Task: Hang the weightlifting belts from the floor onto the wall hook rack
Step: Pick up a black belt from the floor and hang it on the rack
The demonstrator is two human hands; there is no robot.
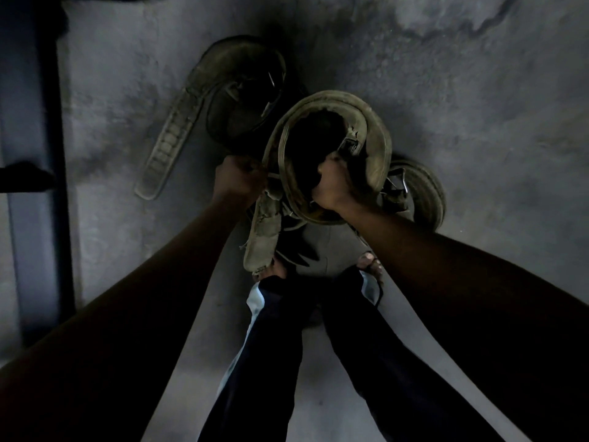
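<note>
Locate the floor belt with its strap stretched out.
Head view, left of centre: the stretched-out belt lies on the floor beyond the left hand and left of the held looped belt.

A grey concrete floor (478, 138) fills the view, mottled with dark smudges, and a wavy-edged stain (462, 23) spreads across its top right corner. Along the left side runs a dark metal post (52, 154), with a short dark bar (25, 180) jutting out to its left. At the bottom stand two legs in dark trousers (366, 362) with a pale side stripe (251, 311). The toes of the left foot (274, 271) and the right foot (369, 261) show beyond the hems.
</note>
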